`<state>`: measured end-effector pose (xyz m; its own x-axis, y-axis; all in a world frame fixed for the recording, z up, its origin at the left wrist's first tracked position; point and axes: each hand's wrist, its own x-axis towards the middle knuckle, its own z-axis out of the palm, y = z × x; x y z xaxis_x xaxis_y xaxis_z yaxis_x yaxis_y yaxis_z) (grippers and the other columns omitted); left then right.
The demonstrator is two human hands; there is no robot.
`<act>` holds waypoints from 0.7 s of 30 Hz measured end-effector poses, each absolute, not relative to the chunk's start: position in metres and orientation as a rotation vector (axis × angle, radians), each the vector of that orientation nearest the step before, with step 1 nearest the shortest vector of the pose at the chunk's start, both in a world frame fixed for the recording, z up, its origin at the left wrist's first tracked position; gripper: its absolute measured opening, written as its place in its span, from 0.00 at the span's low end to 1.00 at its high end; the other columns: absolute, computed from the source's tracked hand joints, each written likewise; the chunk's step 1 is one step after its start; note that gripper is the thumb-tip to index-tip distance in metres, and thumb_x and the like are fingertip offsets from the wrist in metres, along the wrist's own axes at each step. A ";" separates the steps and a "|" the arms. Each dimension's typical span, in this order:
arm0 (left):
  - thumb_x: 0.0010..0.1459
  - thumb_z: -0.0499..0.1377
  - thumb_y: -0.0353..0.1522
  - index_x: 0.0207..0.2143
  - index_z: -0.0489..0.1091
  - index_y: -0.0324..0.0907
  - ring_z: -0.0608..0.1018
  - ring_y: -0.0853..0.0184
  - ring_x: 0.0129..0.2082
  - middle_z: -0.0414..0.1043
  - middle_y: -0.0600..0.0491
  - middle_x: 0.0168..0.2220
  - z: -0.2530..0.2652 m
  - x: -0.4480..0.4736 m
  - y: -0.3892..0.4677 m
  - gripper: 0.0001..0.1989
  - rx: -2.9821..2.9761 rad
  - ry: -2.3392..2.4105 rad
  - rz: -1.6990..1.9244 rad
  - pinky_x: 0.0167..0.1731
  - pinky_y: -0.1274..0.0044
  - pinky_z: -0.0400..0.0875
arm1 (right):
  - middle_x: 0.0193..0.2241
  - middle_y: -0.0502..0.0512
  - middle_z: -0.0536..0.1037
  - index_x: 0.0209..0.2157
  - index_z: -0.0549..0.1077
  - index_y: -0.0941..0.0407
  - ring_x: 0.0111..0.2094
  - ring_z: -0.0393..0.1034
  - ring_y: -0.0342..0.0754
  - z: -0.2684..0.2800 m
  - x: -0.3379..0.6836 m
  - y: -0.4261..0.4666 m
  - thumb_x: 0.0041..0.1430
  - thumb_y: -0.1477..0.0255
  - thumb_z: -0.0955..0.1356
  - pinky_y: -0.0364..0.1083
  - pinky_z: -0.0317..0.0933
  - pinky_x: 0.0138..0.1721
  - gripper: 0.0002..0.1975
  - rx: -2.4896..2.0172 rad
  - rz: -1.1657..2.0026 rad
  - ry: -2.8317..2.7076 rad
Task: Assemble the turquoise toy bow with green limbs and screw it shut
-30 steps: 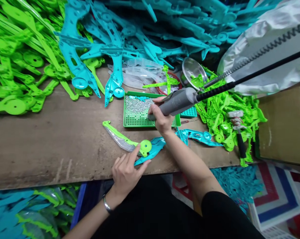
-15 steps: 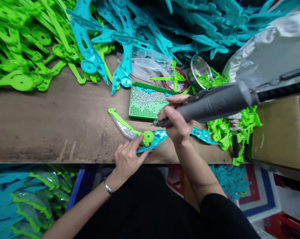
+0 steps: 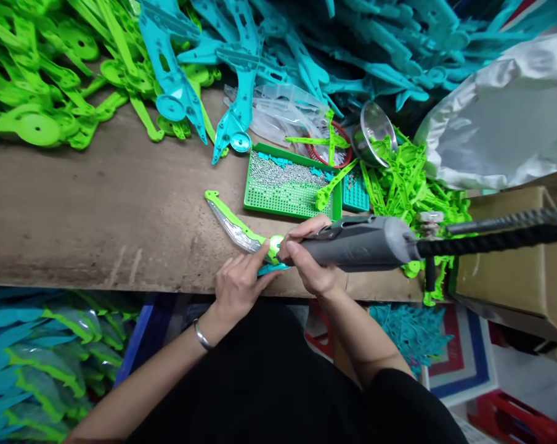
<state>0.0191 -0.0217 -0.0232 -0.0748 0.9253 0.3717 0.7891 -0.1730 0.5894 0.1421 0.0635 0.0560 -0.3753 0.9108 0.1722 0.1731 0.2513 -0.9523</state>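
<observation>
- Head view: both my hands work just below the middle of the frame, near the front edge of the desk [image 3: 75, 216].
- My left hand [image 3: 236, 283] is half open, thumb and forefinger spread; the forefinger presses on a green piece with a clear blade [image 3: 238, 218], and the thumb lies along a blue piece [image 3: 270, 269]. I cannot tell whether the thumb grips it.
- My right hand [image 3: 312, 271] is closed round a gray screwdriver [image 3: 361, 243], its nose at the round end of the green piece; my fingers partly hide the tip.
- The green piece lies slantwise at frame center, its round end over the blue piece, most of which is hidden.
- Just above sits a green tray [image 3: 278, 202] with small screws [image 3: 278, 169]; a loose green part [image 3: 323, 196] lies across its right end.
- Beyond the tray are clear pieces [image 3: 278, 117], a red basket [image 3: 312, 153] and a tilted metal bowl [image 3: 368, 126].
- Green parts [image 3: 38, 126] crowd the upper left, blue parts [image 3: 352, 49] the top.
- A cardboard box [image 3: 500, 246] stands at the right.
</observation>
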 end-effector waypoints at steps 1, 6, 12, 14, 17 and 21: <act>0.67 0.54 0.44 0.59 0.68 0.37 0.78 0.62 0.31 0.79 0.48 0.34 -0.022 0.019 -0.021 0.25 2.020 1.870 1.092 0.32 0.72 0.63 | 0.24 0.47 0.73 0.37 0.67 0.52 0.25 0.70 0.45 0.055 0.141 0.064 0.59 0.62 0.69 0.48 0.69 0.30 0.10 -0.998 1.206 -1.745; 0.69 0.52 0.43 0.58 0.66 0.35 0.76 0.63 0.28 0.75 0.51 0.28 -0.019 0.016 -0.020 0.24 2.048 1.816 1.118 0.29 0.72 0.62 | 0.21 0.45 0.70 0.32 0.67 0.52 0.23 0.67 0.44 0.053 0.132 0.070 0.58 0.69 0.69 0.47 0.66 0.28 0.05 -0.849 1.402 -1.763; 0.67 0.56 0.43 0.58 0.65 0.36 0.77 0.63 0.30 0.76 0.51 0.31 -0.020 0.016 -0.021 0.24 2.022 1.782 1.137 0.31 0.72 0.66 | 0.22 0.46 0.71 0.38 0.70 0.53 0.21 0.67 0.42 0.067 0.137 0.088 0.56 0.70 0.70 0.45 0.62 0.23 0.08 -0.682 1.484 -1.801; 0.64 0.60 0.42 0.58 0.66 0.38 0.78 0.63 0.31 0.78 0.51 0.34 -0.019 0.017 -0.021 0.25 2.001 1.774 1.124 0.34 0.72 0.68 | 0.22 0.45 0.70 0.41 0.70 0.52 0.21 0.67 0.43 0.070 0.135 0.102 0.57 0.68 0.71 0.45 0.62 0.23 0.11 -0.616 1.368 -1.694; 0.61 0.63 0.45 0.58 0.67 0.38 0.79 0.63 0.32 0.79 0.50 0.35 -0.016 0.020 -0.021 0.28 2.014 1.796 1.099 0.36 0.71 0.70 | 0.19 0.42 0.67 0.42 0.69 0.49 0.20 0.66 0.42 0.066 0.125 0.131 0.58 0.67 0.70 0.44 0.62 0.24 0.10 -0.529 1.119 -1.483; 0.61 0.63 0.45 0.58 0.68 0.38 0.79 0.63 0.32 0.79 0.50 0.34 -0.017 0.021 -0.021 0.29 2.071 1.824 1.080 0.37 0.71 0.69 | 0.19 0.42 0.67 0.40 0.70 0.49 0.20 0.66 0.42 0.047 0.105 0.162 0.57 0.68 0.71 0.45 0.63 0.25 0.09 -0.576 1.030 -1.384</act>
<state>0.0215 -0.0213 -0.0166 -0.0150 0.9179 0.3966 0.7888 -0.2329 0.5688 0.1052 0.1618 0.0473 -0.1204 0.8491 0.5143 -0.2484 0.4759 -0.8437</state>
